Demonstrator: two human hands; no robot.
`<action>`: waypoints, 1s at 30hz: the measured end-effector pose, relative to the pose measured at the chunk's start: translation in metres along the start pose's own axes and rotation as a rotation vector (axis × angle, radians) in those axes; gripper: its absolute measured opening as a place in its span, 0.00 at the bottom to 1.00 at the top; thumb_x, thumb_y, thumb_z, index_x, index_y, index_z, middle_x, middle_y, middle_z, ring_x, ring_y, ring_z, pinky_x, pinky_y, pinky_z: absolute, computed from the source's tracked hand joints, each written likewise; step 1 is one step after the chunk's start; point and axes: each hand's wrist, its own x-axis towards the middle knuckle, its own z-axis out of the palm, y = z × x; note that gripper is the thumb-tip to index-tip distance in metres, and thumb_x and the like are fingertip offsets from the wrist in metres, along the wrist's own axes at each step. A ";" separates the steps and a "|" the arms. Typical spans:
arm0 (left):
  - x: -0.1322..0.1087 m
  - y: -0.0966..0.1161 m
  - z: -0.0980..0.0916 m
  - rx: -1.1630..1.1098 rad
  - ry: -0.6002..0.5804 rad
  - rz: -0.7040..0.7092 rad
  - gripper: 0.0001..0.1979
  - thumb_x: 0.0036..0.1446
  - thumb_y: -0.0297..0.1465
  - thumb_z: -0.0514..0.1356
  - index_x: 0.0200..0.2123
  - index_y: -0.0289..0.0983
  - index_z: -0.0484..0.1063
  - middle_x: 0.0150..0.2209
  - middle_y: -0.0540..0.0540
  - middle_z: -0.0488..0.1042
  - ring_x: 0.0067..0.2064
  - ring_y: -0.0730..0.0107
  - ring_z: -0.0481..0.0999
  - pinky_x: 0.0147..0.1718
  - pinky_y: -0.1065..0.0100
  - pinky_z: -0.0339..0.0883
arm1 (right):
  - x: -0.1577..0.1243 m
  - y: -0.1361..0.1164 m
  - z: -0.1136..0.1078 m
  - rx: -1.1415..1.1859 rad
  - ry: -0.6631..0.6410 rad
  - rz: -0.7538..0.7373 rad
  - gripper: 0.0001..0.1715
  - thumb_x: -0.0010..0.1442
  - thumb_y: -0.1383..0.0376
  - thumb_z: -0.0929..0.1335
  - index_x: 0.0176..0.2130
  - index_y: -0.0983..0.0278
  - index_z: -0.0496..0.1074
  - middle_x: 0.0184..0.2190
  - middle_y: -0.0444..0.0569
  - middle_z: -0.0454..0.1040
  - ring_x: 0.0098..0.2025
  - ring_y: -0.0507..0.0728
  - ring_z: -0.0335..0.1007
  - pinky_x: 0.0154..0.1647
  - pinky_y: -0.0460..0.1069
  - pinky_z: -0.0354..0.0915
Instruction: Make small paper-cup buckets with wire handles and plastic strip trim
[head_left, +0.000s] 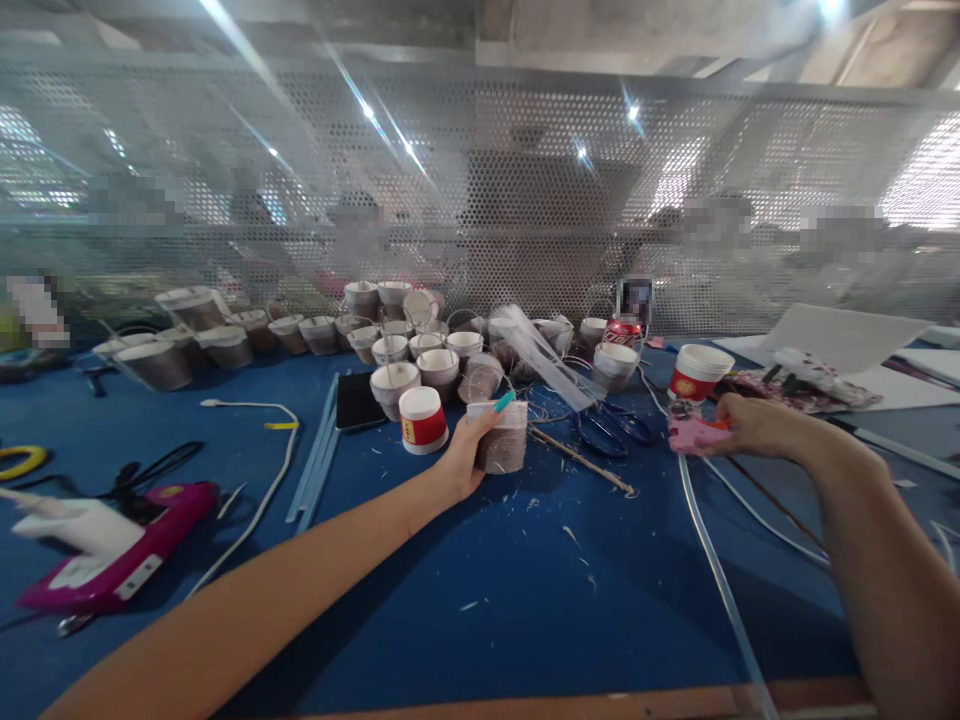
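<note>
Near left: pink glue gun [112, 565] on blue table [487, 600], white cable [262, 480] beside it. Centre: left hand [465, 455] wrapped around wrapped cup [501, 438], holding it upright just above table. Red-banded cup [422, 420] upside down just left of it. Right: right hand [754, 425] closed on small pink tool [694, 435], low over table. Scissors [611, 425] between hands. Red-and-white cup [697, 372] just beyond tool. Far: cluster of cups [405, 345], soda can [622, 332], mesh screen [480, 200].
</note>
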 end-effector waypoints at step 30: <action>0.007 -0.001 -0.003 -0.162 0.042 0.106 0.18 0.41 0.36 0.65 0.37 0.36 0.70 0.32 0.49 0.75 0.32 0.71 0.74 0.33 0.69 0.67 | -0.027 -0.218 0.011 0.811 0.163 -0.090 0.23 0.63 0.54 0.51 0.26 0.63 0.61 0.14 0.40 0.58 0.16 0.49 0.56 0.19 0.44 0.53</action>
